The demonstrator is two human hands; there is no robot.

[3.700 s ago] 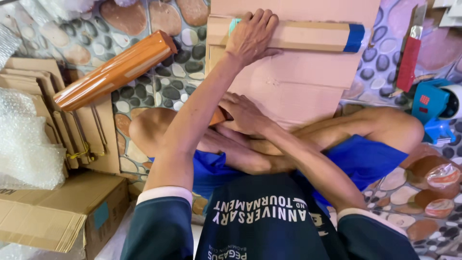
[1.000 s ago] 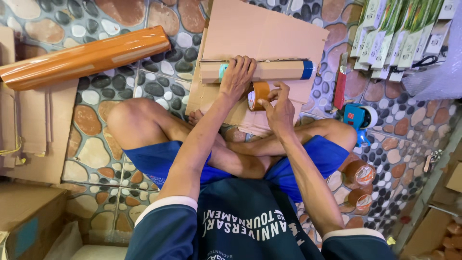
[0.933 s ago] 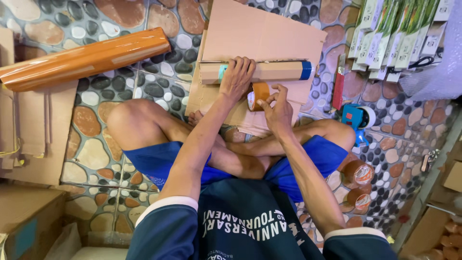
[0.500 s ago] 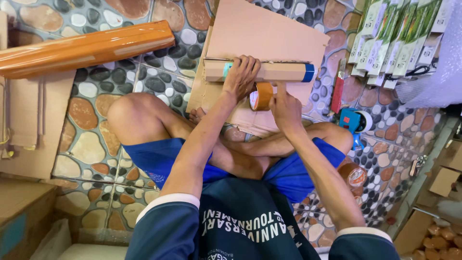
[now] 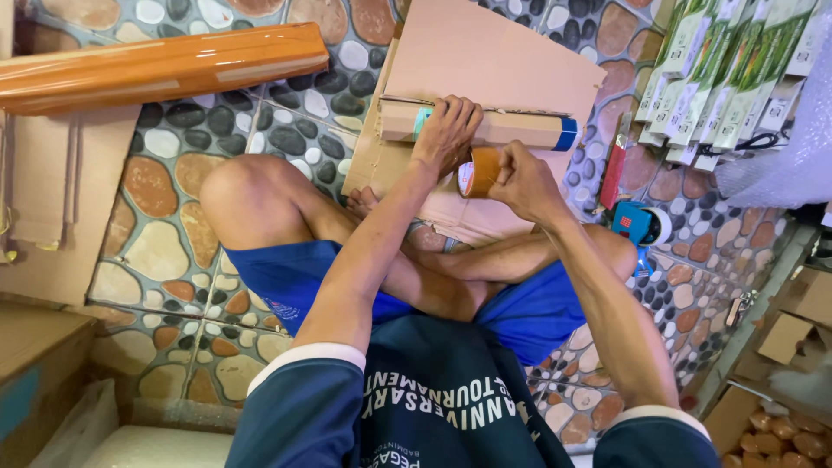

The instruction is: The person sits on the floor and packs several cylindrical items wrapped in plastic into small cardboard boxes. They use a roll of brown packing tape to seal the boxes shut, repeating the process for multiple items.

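I sit cross-legged on a pebble-pattern floor. My left hand [image 5: 446, 132] presses down on a long tube wrapped in brown cardboard [image 5: 511, 128], which has a blue cap at its right end and lies across a flat cardboard sheet [image 5: 485, 52]. My right hand [image 5: 524, 180] grips a roll of brown packing tape [image 5: 478, 171] held right against the tube, just below my left hand.
A long shiny orange tube [image 5: 165, 68] lies at the upper left. Flattened cardboard [image 5: 52, 199] is stacked on the left. Green-and-white packets [image 5: 728, 78] sit at the upper right, with a red cutter [image 5: 614, 169] and a blue tape dispenser [image 5: 640, 227] by my right knee.
The right hand has raised the tape roll from my lap up to the wrapped tube. The left hand stays pressed on the tube. The camera has moved closer.
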